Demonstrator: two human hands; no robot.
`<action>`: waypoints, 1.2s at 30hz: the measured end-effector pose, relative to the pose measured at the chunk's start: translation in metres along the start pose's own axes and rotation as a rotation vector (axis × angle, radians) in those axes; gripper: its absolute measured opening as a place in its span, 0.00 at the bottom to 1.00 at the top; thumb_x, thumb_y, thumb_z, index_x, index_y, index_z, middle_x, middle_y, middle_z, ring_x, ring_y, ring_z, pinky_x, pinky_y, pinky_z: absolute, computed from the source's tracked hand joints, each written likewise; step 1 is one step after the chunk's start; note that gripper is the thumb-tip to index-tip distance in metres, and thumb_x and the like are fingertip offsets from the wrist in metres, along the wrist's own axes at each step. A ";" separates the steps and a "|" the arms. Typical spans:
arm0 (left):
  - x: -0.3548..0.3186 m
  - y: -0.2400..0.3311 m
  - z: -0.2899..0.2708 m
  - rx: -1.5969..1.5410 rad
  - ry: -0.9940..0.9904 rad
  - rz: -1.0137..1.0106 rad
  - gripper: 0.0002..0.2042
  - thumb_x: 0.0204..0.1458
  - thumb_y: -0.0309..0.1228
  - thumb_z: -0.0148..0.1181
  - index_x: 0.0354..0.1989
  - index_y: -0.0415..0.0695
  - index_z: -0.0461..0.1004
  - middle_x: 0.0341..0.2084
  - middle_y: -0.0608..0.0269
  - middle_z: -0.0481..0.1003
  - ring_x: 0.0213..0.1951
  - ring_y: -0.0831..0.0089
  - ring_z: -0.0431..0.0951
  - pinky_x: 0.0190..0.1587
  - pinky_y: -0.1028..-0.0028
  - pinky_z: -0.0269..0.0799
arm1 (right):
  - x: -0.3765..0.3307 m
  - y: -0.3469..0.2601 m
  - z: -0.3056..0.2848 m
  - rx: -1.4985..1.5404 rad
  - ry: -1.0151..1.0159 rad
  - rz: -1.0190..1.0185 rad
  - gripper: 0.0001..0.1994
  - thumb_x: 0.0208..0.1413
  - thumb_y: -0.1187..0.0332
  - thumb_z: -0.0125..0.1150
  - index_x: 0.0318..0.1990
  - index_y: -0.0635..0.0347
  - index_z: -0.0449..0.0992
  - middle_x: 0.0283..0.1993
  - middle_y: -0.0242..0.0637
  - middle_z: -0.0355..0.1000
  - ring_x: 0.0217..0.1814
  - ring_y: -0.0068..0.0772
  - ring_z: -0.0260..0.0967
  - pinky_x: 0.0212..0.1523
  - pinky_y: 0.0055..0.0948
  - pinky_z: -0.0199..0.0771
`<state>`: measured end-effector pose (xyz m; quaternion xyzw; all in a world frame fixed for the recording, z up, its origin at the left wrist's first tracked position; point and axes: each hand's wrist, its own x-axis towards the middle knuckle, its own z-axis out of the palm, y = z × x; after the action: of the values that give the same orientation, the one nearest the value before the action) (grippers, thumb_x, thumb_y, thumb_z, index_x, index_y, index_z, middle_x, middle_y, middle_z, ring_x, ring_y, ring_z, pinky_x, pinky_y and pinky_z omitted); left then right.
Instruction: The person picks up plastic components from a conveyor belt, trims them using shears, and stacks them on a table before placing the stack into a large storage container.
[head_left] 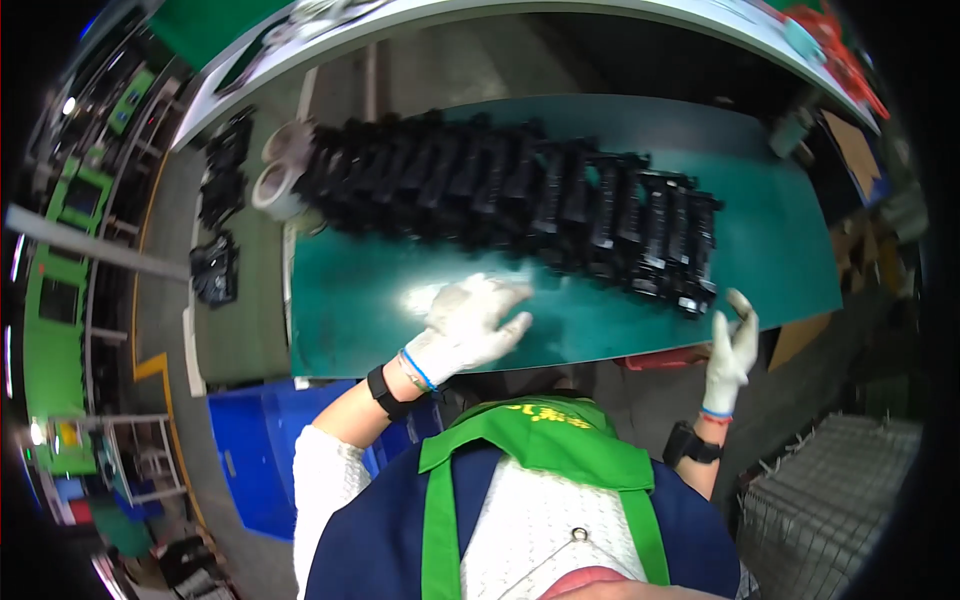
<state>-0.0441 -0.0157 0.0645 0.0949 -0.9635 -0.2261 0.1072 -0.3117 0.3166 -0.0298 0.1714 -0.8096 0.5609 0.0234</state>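
Observation:
My left hand (468,325), in a white glove, lies flat with fingers spread on the bare near part of a green work mat (360,320). My right hand (731,347), also gloved, is at the mat's near right edge with fingers apart, holding nothing. A long row of black plastic parts (520,195) stretches across the far side of the mat, its right end (680,270) closest to my right hand.
Two rolls of tape (280,170) stand left of the row. More black parts (215,270) lie on the grey bench at the left. A blue bin (250,460) stands below the bench, a wire basket (830,500) at lower right.

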 end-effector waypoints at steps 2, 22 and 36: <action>-0.041 -0.039 -0.007 -0.099 -0.057 -0.307 0.22 0.56 0.39 0.65 0.58 0.43 0.80 0.54 0.53 0.82 0.52 0.55 0.82 0.54 0.62 0.79 | -0.020 -0.017 0.017 0.074 0.013 -0.055 0.22 0.66 0.74 0.60 0.66 0.65 0.71 0.53 0.35 0.77 0.37 0.12 0.65 0.37 0.16 0.67; -0.369 -0.386 -0.141 0.520 0.383 -1.292 0.31 0.56 0.53 0.63 0.62 0.45 0.78 0.65 0.53 0.73 0.66 0.50 0.69 0.69 0.51 0.65 | -0.199 -0.178 0.267 0.873 -1.202 1.123 0.22 0.66 0.65 0.66 0.62 0.62 0.67 0.45 0.44 0.77 0.37 0.27 0.77 0.36 0.28 0.82; -0.295 -0.520 -0.189 0.784 0.001 -1.151 0.22 0.53 0.45 0.62 0.56 0.50 0.82 0.57 0.60 0.79 0.63 0.56 0.73 0.67 0.35 0.57 | -0.232 -0.203 0.319 0.821 -1.149 1.219 0.16 0.64 0.66 0.67 0.54 0.57 0.69 0.42 0.40 0.77 0.34 0.27 0.74 0.32 0.26 0.79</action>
<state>0.3559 -0.4838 -0.0556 0.6223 -0.7706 0.1177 -0.0713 0.0177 0.0191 -0.0190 -0.0371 -0.3853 0.5477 -0.7417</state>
